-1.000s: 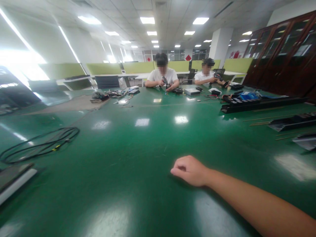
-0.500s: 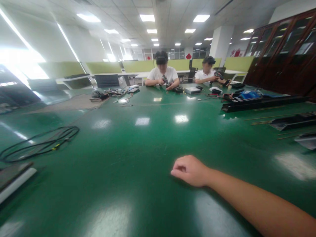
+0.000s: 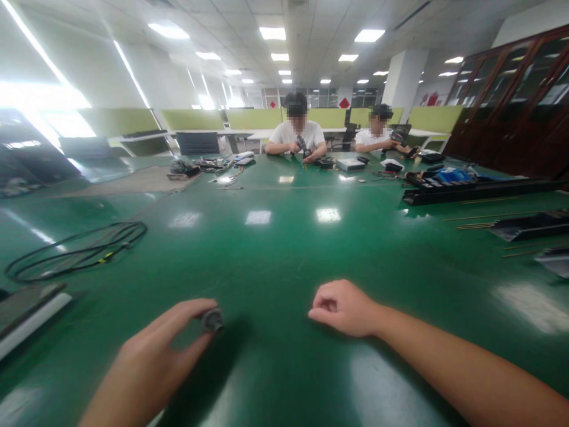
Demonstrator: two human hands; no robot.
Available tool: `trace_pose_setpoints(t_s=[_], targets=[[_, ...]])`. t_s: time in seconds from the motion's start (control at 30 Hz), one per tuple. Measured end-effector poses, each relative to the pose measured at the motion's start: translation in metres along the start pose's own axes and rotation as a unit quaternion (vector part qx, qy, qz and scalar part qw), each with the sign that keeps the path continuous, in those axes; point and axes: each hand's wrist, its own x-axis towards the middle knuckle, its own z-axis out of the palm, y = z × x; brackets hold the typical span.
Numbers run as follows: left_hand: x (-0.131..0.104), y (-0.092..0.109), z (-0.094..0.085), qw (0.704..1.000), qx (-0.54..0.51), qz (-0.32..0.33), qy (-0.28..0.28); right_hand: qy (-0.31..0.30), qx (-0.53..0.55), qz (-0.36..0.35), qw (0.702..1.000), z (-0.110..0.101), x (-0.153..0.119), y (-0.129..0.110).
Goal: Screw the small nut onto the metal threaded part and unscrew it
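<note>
My left hand point(image 3: 155, 350) is closed at the lower left, pinching a small grey, round, stepped part point(image 3: 212, 321) between thumb and fingers. It looks like metal, but blur hides its exact kind. The part is held over the green tabletop point(image 3: 267, 273), with a dark shadow to its right. On the right, my right hand point(image 3: 342, 308) rests on the table with its fingers curled into a loose fist. A dark hollow shows between thumb and fingers, and I see nothing in it.
A coiled black cable point(image 3: 80, 252) and a flat dark-topped object with a white edge point(image 3: 38, 326) lie at left. Black channels point(image 3: 471, 190) and thin rods point(image 3: 475, 226) lie at right. Across the table two people point(image 3: 296, 133) hold power drills point(image 3: 303, 145).
My left hand has come into view from the lower left with the small grey round part in it. My right hand stays in place. The view has shifted slightly.
</note>
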Motion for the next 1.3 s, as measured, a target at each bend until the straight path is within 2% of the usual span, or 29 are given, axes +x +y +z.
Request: trace_pose_setpoints(t_s=[0.07, 0.13, 0.2, 0.27, 0.37, 0.53, 0.83, 0.93, 1.07, 1.3], targets=[[0.025, 0.024, 0.018, 0.995, -0.030, 0.078, -0.049, 0.002, 0.007, -0.006, 1.000, 0.000, -0.001, 0.000], [0.049, 0.051, 0.035, 0.988, -0.052, 0.115, -0.089, 0.003, 0.022, -0.009, 1.000, 0.000, -0.001, 0.001], [0.066, 0.072, 0.048, 0.983, -0.068, 0.130, -0.109, 0.011, 0.041, -0.005, 0.999, 0.001, -0.001, 0.002], [0.074, 0.082, 0.057, 0.980, -0.090, 0.136, -0.114, 0.024, 0.057, 0.009, 0.998, 0.001, 0.000, 0.003], [0.069, 0.080, 0.065, 0.976, -0.140, 0.126, -0.107, 0.037, 0.072, 0.030, 0.996, 0.002, 0.001, 0.004], [0.055, 0.068, 0.070, 0.970, -0.188, 0.112, -0.107, 0.035, 0.064, 0.020, 0.997, 0.002, 0.001, 0.002], [0.053, 0.073, 0.070, 0.962, -0.205, 0.119, -0.135, 0.008, 0.089, 0.037, 0.995, 0.000, -0.001, 0.003], [0.052, 0.070, 0.076, 0.964, -0.215, 0.085, -0.128, -0.006, 0.109, 0.056, 0.992, -0.001, -0.002, 0.003], [0.052, 0.066, 0.084, 0.958, -0.254, 0.021, -0.134, -0.012, 0.105, 0.046, 0.993, -0.001, -0.003, 0.003], [0.052, 0.069, 0.083, 0.936, -0.306, 0.024, -0.172, -0.011, 0.078, 0.032, 0.996, 0.000, -0.003, 0.004]])
